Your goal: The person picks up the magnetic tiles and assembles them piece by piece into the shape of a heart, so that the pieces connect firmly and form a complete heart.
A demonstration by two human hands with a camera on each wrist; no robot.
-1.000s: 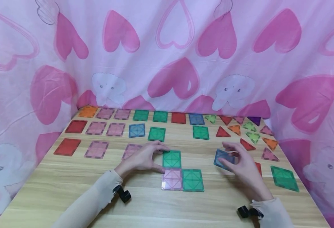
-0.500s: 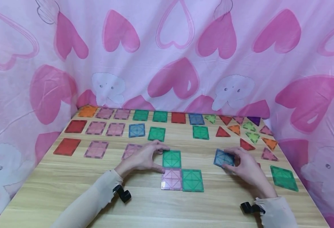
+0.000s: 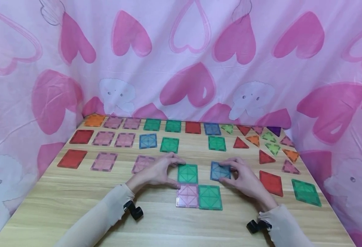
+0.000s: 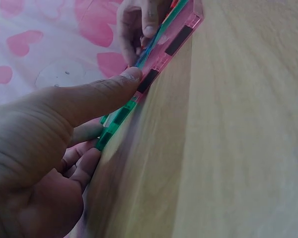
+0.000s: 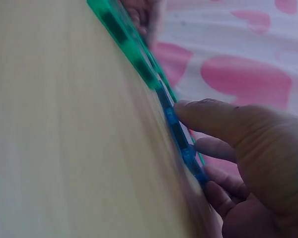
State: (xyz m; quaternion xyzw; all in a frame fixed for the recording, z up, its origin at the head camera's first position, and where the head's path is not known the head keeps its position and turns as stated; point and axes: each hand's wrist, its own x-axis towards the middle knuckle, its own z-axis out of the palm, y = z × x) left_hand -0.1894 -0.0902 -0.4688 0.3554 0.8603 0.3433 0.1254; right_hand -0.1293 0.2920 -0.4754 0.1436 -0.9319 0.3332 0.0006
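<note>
My right hand [image 3: 242, 176] grips a see-through blue square magnetic tile [image 3: 218, 171] by its near and far edges, low over the table. Its thumb and fingers also show on the blue tile's edge [image 5: 181, 139] in the right wrist view. My left hand [image 3: 157, 173] holds a green square magnetic tile [image 3: 187, 173] at its left side, fingers at the far corner, thumb where it meets a pink square tile [image 3: 187, 195]. Right of the pink tile, touching it, lies a second green tile [image 3: 210, 197]. A gap separates the blue tile from the upper green one.
Square tiles in rows lie at the back and left, among them a red one [image 3: 72, 159] and a pink one [image 3: 104, 162]. Several triangle tiles, such as a red one [image 3: 265, 157], are at the back right. A red tile [image 3: 271, 183] and a green tile [image 3: 306, 192] lie right.
My right hand has carried the blue tile left, closer to the upper green tile, and the red tile behind it is uncovered. The left hand has stayed almost in place.
</note>
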